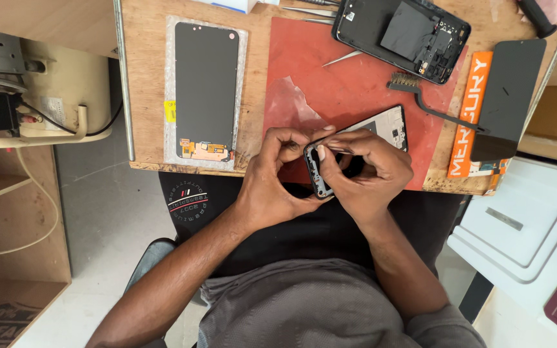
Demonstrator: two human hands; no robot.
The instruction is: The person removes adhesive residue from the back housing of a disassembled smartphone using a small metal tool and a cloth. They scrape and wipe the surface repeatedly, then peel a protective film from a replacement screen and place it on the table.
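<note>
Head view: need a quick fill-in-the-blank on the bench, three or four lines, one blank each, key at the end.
1. Both hands, left hand and right hand, hold a phone frame over a mat coloured ____.
2. The replacement screen on the bubble wrap lies to the ____ of the mat.
3. The opened phone lies at the mat's ____ right corner in the picture.
4. The brush has a handle coloured ____.

Missing words: red; left; top; black
</note>
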